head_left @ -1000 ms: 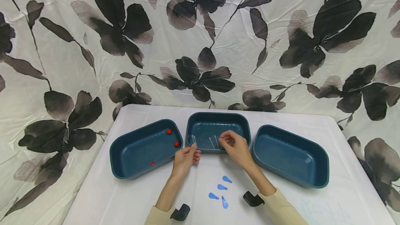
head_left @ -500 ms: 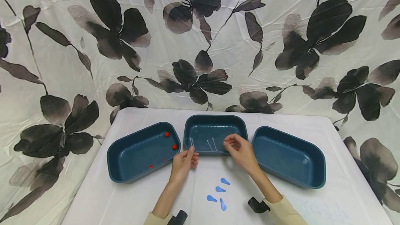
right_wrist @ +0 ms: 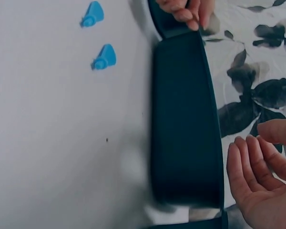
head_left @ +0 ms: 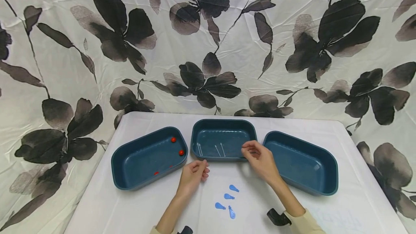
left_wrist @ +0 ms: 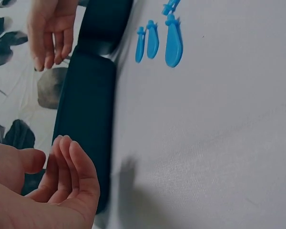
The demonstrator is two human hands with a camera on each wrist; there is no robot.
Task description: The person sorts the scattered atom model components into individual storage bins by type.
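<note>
My left hand (head_left: pixel 191 178) hovers at the front left corner of the middle blue-green tray (head_left: pixel 224 121), fingers loosely bent. In the left wrist view its thumb and fingers (left_wrist: pixel 85 164) stand apart with nothing between them. My right hand (head_left: pixel 260 160) is over the front right end of the same tray. Its fingers (right_wrist: pixel 250 164) are bent and no object shows in them. Inside the tray lie several thin whitish sticks with pointed heads: one pair at the left (head_left: pixel 199 149), others nearer the middle (head_left: pixel 222 149).
Several blue teardrop-shaped pieces (head_left: pixel 229 196) lie on the white tabletop (head_left: pixel 143 208) between the forearms. The left tray (head_left: pixel 136 163) contains red balls (head_left: pixel 181 152) and smaller red bits (head_left: pixel 156 173). Another tray (head_left: pixel 302 165) stands at the right. A floral cloth (head_left: pixel 208 46) hangs behind.
My right hand has shifted right along the middle tray. My left hand has drawn back from the sticks at the tray's left side. The sticks and blue pieces stay where they were.
</note>
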